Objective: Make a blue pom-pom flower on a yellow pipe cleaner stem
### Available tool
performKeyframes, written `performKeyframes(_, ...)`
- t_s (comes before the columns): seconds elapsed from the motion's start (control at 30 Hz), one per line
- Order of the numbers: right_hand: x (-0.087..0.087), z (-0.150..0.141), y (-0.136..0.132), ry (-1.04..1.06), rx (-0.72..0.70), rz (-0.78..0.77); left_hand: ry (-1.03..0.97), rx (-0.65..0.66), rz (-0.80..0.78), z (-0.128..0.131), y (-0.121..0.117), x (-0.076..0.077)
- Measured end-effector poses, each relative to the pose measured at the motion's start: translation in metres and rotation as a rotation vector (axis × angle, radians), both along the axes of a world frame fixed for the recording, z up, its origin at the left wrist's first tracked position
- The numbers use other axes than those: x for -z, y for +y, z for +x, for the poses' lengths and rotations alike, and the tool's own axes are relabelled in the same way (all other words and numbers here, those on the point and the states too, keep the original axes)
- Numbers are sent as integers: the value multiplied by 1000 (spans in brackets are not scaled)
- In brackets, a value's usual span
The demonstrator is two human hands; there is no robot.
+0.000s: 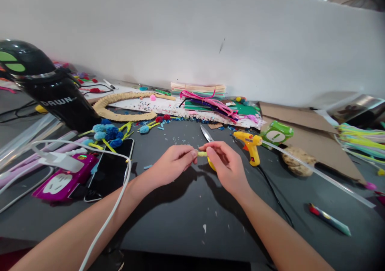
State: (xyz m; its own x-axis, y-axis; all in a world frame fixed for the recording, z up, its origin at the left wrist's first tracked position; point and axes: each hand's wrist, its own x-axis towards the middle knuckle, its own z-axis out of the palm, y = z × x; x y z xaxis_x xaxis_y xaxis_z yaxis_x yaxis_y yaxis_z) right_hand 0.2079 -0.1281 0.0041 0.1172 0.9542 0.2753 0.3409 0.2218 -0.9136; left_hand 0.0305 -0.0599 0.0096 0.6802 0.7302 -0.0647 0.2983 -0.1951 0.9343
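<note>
Over the middle of the dark table, my left hand (pixel 174 163) and my right hand (pixel 227 167) face each other with fingers pinched. Between their fingertips is a short, fuzzy yellow piece of pipe cleaner (pixel 202 153), each hand at one end. Its ends are hidden by my fingers. Partly behind my right hand lies a pair of scissors (pixel 206 134), blades pointing away, with a bit of yellow handle showing. To the right of that hand a yellow glue gun (pixel 251 145) rests on its side, a long clear glue stick (pixel 319 174) sticking out of its back.
Pompom stems (pixel 110 134), a phone (pixel 110 170), a magenta power strip (pixel 64 178) and a black bottle (pixel 57 90) stand left. A white cable (pixel 112 206) crosses my left forearm. Behind are a wrapped ring (pixel 110 102) and pink pipe cleaners (pixel 207 100); cardboard (pixel 325 154) and a pen (pixel 330 219) lie right.
</note>
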Motion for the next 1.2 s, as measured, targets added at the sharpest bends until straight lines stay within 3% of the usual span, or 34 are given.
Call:
performKeyframes(0.13, 3, 4, 5, 121, -94, -182, 70, 61, 220, 0, -3, -1)
performKeyframes(0.33, 0, 3, 4, 77, -199, -226, 87, 37, 239, 1, -4, -3)
performKeyframes(0.5, -1, 1, 1, -33, -179, -179, 34, -2, 127, 3, -7, 1)
performKeyframes(0.77, 3, 7, 0, -505, -210, 132, -158, 70, -212, 4, -3, 3)
performKeyframes(0.93, 2, 9, 1, -480, -248, 99, -89, 114, -217, -1, 1, 0)
performKeyframes(1.03, 1, 9, 2, -300, -243, -39, -7, 128, -100, -5, 2, -3)
performKeyframes(1.2, 1, 10, 6, 59, -299, -324, 61, 80, 452, -10, 1, -8)
